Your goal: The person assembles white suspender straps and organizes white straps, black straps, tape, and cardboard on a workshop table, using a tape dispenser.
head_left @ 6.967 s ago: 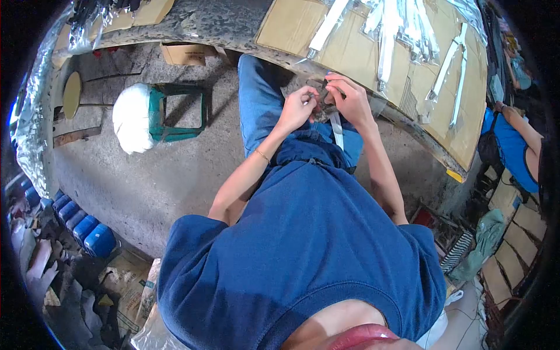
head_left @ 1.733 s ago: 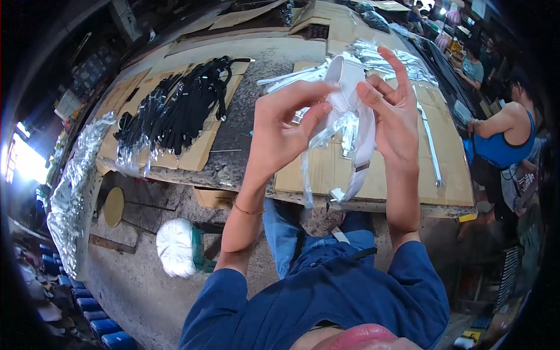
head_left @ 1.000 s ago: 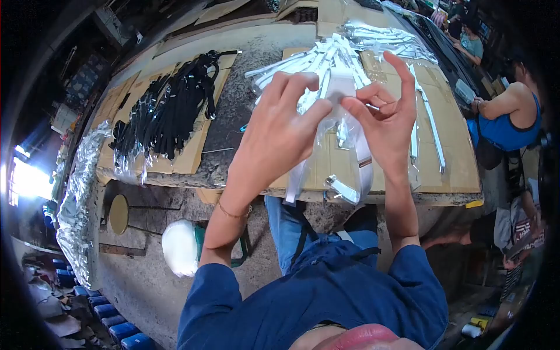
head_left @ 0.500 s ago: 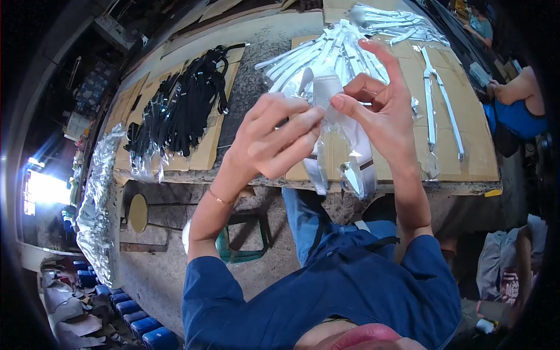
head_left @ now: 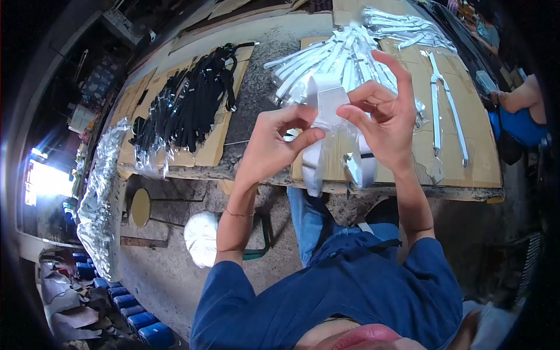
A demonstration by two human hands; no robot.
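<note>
A white card-like piece (head_left: 332, 107) on white straps in clear plastic is held up above the table's near edge. My right hand (head_left: 382, 114) pinches the card's right edge between thumb and index finger, its other fingers raised. At the card's lower left, my left hand (head_left: 279, 140) has thumb and fingers on the plastic and strap. White strap loops (head_left: 313, 166) hang below both hands. Behind them a fan of white straps (head_left: 350, 55) lies on cardboard.
Black straps (head_left: 201, 96) lie on cardboard at the left. A single forked white strap (head_left: 437, 108) lies at the right. Shiny plastic wrapping (head_left: 100, 204) hangs over the left side. A co-worker's arm (head_left: 521, 96) shows at far right. A stool (head_left: 140, 207) stands below.
My left hand has turned, its fingers now behind the plastic and its thumb in front. The view has shifted slightly, and a white round object has come into view beside my left forearm.
</note>
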